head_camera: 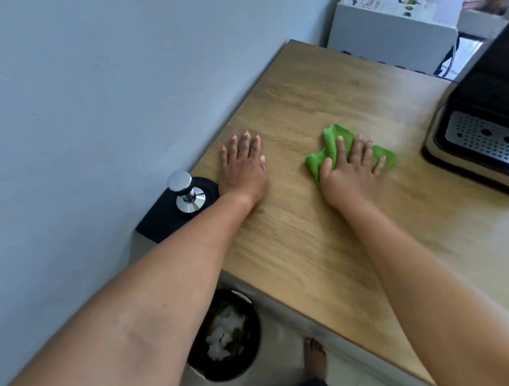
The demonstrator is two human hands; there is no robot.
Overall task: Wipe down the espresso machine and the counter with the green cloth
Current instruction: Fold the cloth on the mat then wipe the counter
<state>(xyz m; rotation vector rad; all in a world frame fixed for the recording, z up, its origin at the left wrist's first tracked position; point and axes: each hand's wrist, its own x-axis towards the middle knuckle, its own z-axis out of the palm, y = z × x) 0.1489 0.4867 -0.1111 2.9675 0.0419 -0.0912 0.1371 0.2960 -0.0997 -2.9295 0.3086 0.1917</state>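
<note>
While your right hand lies palm-down on the green cloth, its fingers are straight and spread, pressing the cloth flat against the wooden counter rather than curling round it. The cloth is bunched under that hand near the middle of the counter, with folds showing past your fingertips and on both sides of the hand. Your left hand rests flat on the bare wood to the left, fingers straight and close together, holding nothing, well apart from the cloth. Just beside your left wrist, a chrome tamper stands upright on a black mat at the counter's corner against the wall. To the right of the cloth, apart from it, sits the espresso machine, its perforated metal drip tray facing you; bare wood lies between the two. Beyond the far edge of the counter stands a white box. Below the near edge, a dark bin holds crumpled white scraps, and your bare feet show on the tiled floor.
</note>
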